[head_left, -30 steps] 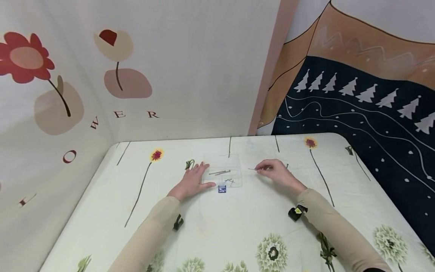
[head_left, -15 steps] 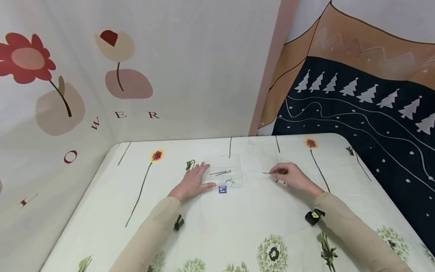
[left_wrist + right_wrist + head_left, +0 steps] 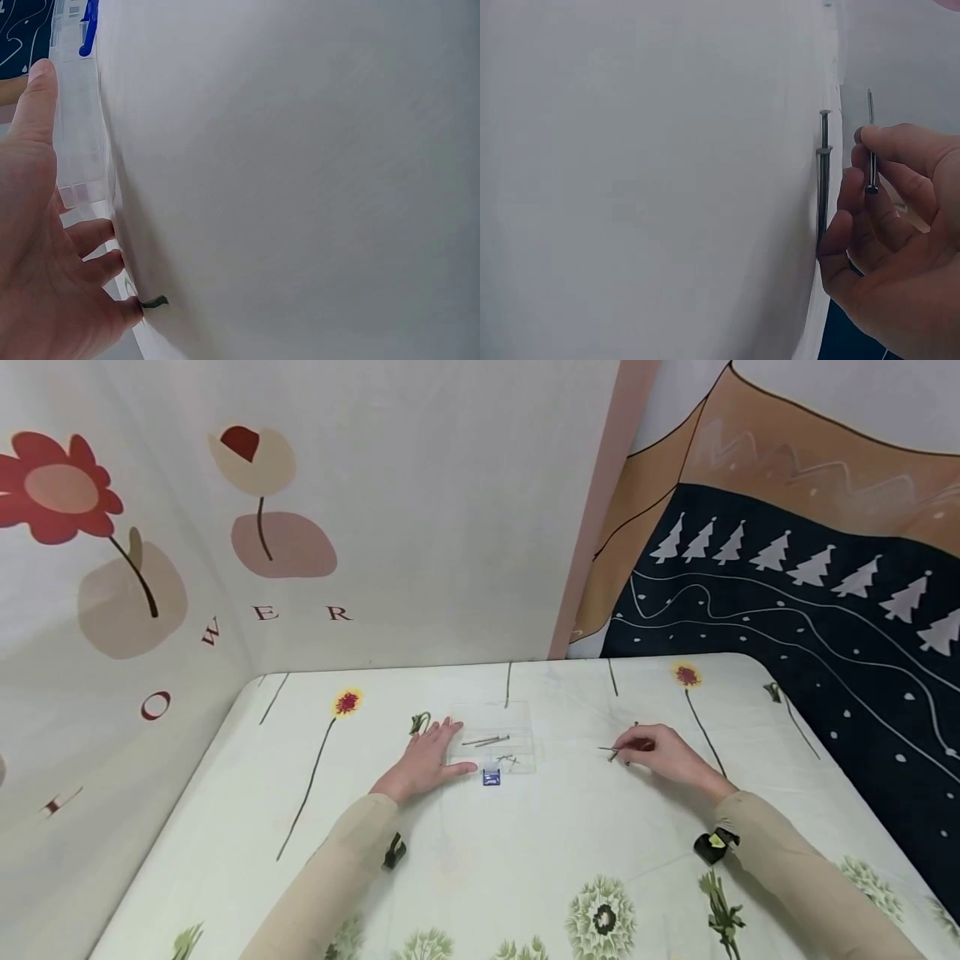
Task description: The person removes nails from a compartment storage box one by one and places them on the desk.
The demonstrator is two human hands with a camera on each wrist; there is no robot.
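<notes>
My left hand [image 3: 423,762] lies with spread fingers against the left side of a clear plastic box [image 3: 532,731]. In the left wrist view its thumb runs along the box wall [image 3: 81,127]. A blue latch [image 3: 491,777] sits at the box's near edge. Two long nails [image 3: 486,741] and several smaller ones [image 3: 507,760] lie within the box. Off to the right, my right hand [image 3: 667,754] pinches a nail [image 3: 871,176] between thumb and forefinger, point away from the palm. More long nails [image 3: 823,180] lie on the cloth beside its curled lower fingers, partly hidden by them.
A white cloth printed with flowers [image 3: 602,918] covers the table [image 3: 480,868]. Patterned hangings rise behind it and to the right, one with white trees [image 3: 810,567]. Black wrist cameras [image 3: 711,847] hang below both sleeves.
The right hand has moved right and slightly nearer with the nail, down to the loose nails on the cloth. My left hand and the box have stayed in place.
</notes>
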